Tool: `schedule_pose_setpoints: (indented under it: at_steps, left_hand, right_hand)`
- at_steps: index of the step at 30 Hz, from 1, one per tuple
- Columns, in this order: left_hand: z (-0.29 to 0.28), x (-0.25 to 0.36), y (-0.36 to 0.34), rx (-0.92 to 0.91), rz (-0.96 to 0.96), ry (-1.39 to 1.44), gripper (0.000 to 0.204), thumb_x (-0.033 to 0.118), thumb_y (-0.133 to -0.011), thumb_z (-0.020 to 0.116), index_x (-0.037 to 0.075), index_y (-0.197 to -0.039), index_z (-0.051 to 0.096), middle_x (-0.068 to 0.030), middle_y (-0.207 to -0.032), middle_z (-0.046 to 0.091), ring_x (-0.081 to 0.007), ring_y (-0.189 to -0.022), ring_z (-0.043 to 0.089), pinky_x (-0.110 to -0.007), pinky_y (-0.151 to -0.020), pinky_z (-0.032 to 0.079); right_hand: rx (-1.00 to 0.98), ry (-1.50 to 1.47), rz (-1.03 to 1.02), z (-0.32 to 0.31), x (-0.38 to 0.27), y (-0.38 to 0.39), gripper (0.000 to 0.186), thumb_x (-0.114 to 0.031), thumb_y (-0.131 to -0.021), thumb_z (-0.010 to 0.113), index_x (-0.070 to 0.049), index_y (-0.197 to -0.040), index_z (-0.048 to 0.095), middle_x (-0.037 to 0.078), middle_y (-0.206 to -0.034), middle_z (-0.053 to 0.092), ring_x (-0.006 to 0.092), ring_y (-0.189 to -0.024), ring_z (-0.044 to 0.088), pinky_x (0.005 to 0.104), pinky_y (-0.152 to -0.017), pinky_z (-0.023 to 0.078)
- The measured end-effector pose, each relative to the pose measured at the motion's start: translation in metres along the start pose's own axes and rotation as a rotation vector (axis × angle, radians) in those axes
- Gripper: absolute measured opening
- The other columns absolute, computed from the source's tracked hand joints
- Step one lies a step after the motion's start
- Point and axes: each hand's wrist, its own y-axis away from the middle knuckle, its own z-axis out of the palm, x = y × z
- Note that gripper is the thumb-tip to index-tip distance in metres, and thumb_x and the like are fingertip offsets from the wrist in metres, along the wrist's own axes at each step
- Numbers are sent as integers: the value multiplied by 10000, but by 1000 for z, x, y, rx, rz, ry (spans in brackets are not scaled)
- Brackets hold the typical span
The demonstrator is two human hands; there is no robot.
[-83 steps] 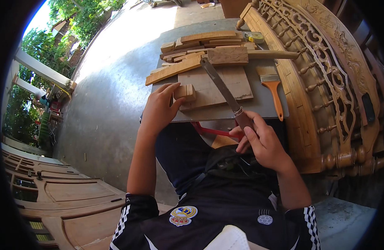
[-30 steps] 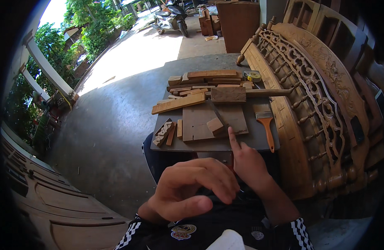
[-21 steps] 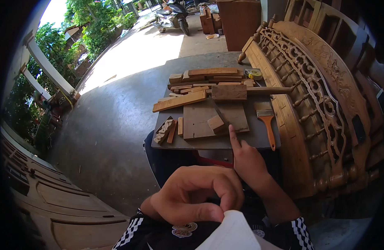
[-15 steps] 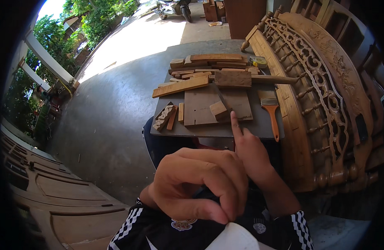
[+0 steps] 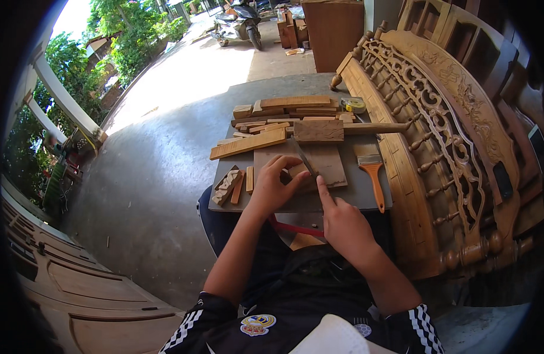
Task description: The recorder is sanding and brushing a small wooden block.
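The left hand [image 5: 273, 187] hides part of the wooden board [image 5: 334, 158] and whatever lies directly beneath the palm. The right hand [image 5: 347, 227] covers the handle of the narrow-bladed tool [image 5: 305, 158]. The lower edge crops a white object [image 5: 331, 336] between 5 and 6 o'clock; the dark rim swallows wooden doors [image 5: 101, 280] near 8 o'clock. Around 9 o'clock, distant shapes [image 5: 72, 158] are too small to identify.

A long, narrow tool [image 5: 306, 158] with a straight, dark blade slanted across the centre of the frame, its far end toward the upper left and its near end toward the lower right, the handle covered from sight. Just left of the blade sat a small, pale wooden block [image 5: 297, 170], mostly hidden; whether the two touched was unclear.
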Motion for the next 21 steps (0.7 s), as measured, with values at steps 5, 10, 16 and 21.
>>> schedule_pose_setpoints:
  at_steps: [5,10,16,21]
  left_hand:
    - [0,-2,-2,-21,60,-25,386,186,-769,869,20,-1075,702,-108,-1010,700,-237,-871,693,-330,-774,548]
    - [5,-9,-1,81,-74,18,398,179,-747,882,11,-1062,706,-120,-1005,695,-243,-923,691,-333,-803,544]
    - [5,-10,0,97,-91,10,403,196,-749,884,2,-1053,703,-127,-991,690,-247,-923,688,-335,-808,542]
    - [4,-10,-1,88,-147,14,409,210,-753,883,3,-1057,703,-124,-987,690,-244,-930,686,-338,-810,539]
  right_hand:
    - [49,-193,-14,-2,5,6,775,-59,-912,557,-116,-1608,221,245,-985,626,451,-835,684,505,-795,572]
    - [71,-312,-72,-8,19,25,727,-75,-935,556,-137,-1598,264,220,-1003,622,425,-831,679,502,-779,565]
    - [231,-236,-76,-2,21,35,634,-76,-953,560,-140,-1557,376,172,-912,624,370,-739,676,461,-693,565]
    - [349,-159,-82,3,20,25,551,-113,-942,621,-120,-1481,506,132,-821,605,334,-679,665,428,-643,561]
